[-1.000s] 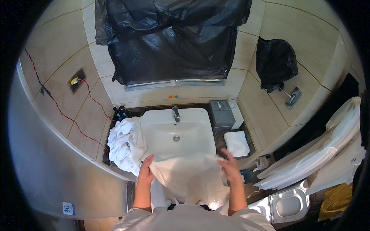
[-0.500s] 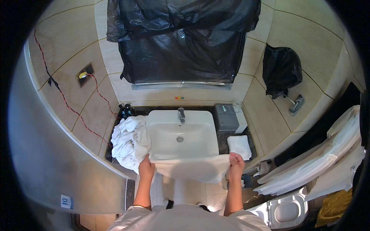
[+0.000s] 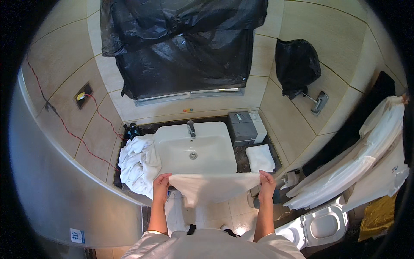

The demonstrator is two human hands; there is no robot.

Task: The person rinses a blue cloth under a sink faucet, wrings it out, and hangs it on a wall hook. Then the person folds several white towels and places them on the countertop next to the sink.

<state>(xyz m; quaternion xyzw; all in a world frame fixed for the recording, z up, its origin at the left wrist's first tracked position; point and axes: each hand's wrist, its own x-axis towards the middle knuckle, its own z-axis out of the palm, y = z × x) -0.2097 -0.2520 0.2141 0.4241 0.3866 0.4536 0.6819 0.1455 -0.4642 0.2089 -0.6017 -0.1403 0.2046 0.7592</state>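
A white towel (image 3: 214, 186) hangs stretched between my two hands, just in front of the sink's near rim. My left hand (image 3: 161, 186) pinches its left upper corner, beside a heap of crumpled white towels (image 3: 139, 160). My right hand (image 3: 267, 184) grips the right upper corner, fingertips pressed together. The towel's top edge is nearly straight and its lower part sags. Beyond it lies the white sink (image 3: 172, 151) with a chrome faucet (image 3: 191, 128). On the dark counter to the right, a folded white towel (image 3: 260, 158) lies flat.
A grey box (image 3: 242, 128) stands right of the sink, and small dark bottles (image 3: 132, 130) at the back left. Black plastic (image 3: 185, 60) covers the mirror area. White plastic-covered items (image 3: 345, 168) hang at right above a toilet (image 3: 325, 224). A frosted panel (image 3: 64, 185) borders the left.
The view has shifted and tilted slightly. My hands have moved a little farther apart, and the towel between them is pulled tauter along its top edge.
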